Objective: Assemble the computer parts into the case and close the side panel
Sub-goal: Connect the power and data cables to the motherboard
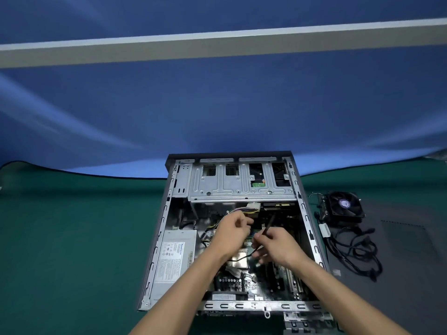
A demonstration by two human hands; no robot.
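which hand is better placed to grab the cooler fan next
Right, probably. The cooler fan lies on the mat outside the case, on its right side, nearer the right hand. That hand pinches a black cable, though; the left hand is further away.

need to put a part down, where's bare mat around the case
Bare green mat lies left of the case, out to the blue backdrop. Right of the case is crowded: fan, cable tangle, dark panel.

Open grey metal computer case [305, 213] lying flat on green mat [72, 238]; left hand [233, 232] and right hand [278, 245] inside, pinching thin black cable [244, 257]; black square cooler fan [344, 205] beside.
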